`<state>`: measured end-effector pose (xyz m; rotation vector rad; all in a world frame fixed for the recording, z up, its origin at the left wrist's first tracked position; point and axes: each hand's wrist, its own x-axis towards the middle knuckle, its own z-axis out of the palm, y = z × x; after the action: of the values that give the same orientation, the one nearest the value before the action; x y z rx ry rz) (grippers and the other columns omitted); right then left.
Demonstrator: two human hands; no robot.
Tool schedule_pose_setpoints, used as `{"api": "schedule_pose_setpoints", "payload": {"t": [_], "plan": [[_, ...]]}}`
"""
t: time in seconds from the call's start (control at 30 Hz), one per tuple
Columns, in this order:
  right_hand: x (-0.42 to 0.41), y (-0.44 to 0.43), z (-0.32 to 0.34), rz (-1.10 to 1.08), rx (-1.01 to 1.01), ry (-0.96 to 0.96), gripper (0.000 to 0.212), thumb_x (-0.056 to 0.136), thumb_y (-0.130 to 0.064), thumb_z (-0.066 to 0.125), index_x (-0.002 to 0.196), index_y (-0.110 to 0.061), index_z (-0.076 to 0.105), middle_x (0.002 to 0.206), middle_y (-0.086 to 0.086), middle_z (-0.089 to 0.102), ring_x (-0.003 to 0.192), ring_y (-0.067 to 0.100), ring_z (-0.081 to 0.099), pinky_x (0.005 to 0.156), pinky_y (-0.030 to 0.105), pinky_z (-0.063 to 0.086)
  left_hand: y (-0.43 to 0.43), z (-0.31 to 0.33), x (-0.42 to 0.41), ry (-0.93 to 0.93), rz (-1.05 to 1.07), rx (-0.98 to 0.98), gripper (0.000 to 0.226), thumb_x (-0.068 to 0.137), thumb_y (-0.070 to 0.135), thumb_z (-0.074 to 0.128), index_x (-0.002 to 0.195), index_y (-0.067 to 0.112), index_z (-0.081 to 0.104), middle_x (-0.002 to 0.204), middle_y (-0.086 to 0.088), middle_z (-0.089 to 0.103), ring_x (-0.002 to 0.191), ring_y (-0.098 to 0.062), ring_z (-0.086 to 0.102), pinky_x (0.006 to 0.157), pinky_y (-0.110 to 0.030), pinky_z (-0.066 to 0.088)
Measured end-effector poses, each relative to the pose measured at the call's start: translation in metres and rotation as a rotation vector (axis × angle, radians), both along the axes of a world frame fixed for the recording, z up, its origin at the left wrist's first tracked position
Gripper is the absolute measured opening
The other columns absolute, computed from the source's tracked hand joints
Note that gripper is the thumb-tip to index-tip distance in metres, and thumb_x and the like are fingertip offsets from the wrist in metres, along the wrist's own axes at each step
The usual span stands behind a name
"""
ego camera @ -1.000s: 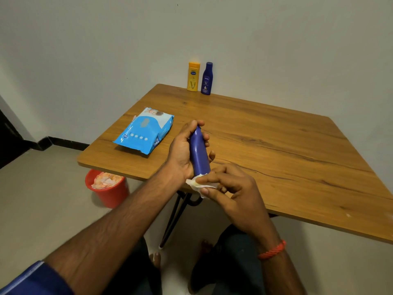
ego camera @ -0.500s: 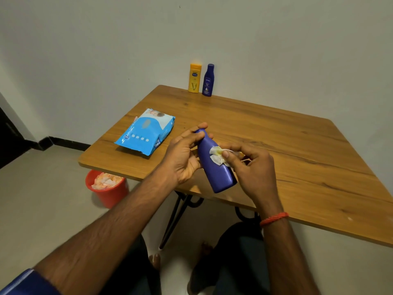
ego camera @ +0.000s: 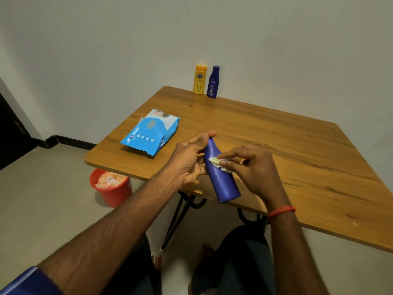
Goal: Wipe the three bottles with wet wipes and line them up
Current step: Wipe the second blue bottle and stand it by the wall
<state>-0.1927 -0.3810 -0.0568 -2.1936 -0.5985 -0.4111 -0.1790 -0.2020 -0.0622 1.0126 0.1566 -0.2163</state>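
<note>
The wet wipe (ego camera: 215, 162) has moved from the base of the blue bottle (ego camera: 223, 184) to its upper body. The left hand (ego camera: 187, 165) grips the cap end with curled fingers; the right hand (ego camera: 253, 169) pinches the wipe.

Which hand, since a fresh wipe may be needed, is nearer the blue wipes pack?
Left. The left hand holds the blue bottle just right of the pack; the right hand, pinching a wipe, lies beyond the bottle.

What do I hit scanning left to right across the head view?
Order: red bin → wipes pack → yellow bottle → small blue bottle → right hand. Skipped: left hand and held bottle, since they overlap the far bottles' columns.
</note>
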Motion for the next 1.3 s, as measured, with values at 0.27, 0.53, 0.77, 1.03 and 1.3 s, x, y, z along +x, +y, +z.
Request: {"api": "schedule_pose_setpoints", "payload": {"t": [0.27,0.53,0.77,1.03,1.3], "plan": [[0.005,0.026,0.009,-0.048,-0.08,-0.176,0.016,0.085,-0.024,0.075,0.101,-0.026,0.077,0.089,-0.008,0.06,0.082,0.006,0.053,0.071,0.025,0.046,-0.003,0.01,0.007,-0.067,-0.036,0.055,0.021,0.097,0.024,0.059,0.108,0.016,0.076,0.113,-0.013,0.072,0.093,-0.026,0.07,0.072,-0.05,0.06],[-0.054,-0.016,-0.018,0.256,-0.267,-0.104,0.02,0.084,-0.04,0.065,0.1,-0.038,0.077,0.101,-0.012,0.061,0.094,0.007,0.057,0.072,0.026,0.049,-0.004,0.003,0.01,-0.017,0.055,0.167,0.021,0.099,0.026,0.058,0.101,0.019,0.077,0.117,-0.019,0.067,0.109,-0.042,0.067,0.079,-0.059,0.059],[-0.053,-0.033,-0.024,-0.005,0.028,-0.204,0.022,0.078,-0.015,0.08,0.096,-0.027,0.079,0.094,-0.005,0.064,0.09,0.011,0.061,0.065,0.022,0.048,-0.012,0.008,0.011,0.043,0.137,0.086,0.019,0.1,0.025,0.056,0.102,0.017,0.073,0.112,-0.012,0.065,0.111,-0.036,0.066,0.071,-0.053,0.062],[-0.051,-0.021,-0.028,-0.147,0.188,-0.314,0.017,0.076,-0.01,0.082,0.091,-0.016,0.078,0.087,0.0,0.065,0.086,0.018,0.062,0.063,0.032,0.049,-0.011,0.006,0.014,0.146,0.206,-0.004,0.02,0.102,0.021,0.052,0.1,0.013,0.07,0.121,-0.018,0.066,0.112,-0.037,0.066,0.064,-0.05,0.062],[-0.06,0.007,-0.012,-0.055,-0.144,-0.564,0.012,0.088,-0.025,0.072,0.095,-0.017,0.078,0.088,0.004,0.064,0.085,0.02,0.053,0.064,0.029,0.042,-0.014,-0.003,0.02,0.162,0.301,0.025,0.021,0.102,0.019,0.052,0.097,0.014,0.072,0.115,-0.011,0.068,0.1,-0.026,0.069,0.066,-0.04,0.063]]}}
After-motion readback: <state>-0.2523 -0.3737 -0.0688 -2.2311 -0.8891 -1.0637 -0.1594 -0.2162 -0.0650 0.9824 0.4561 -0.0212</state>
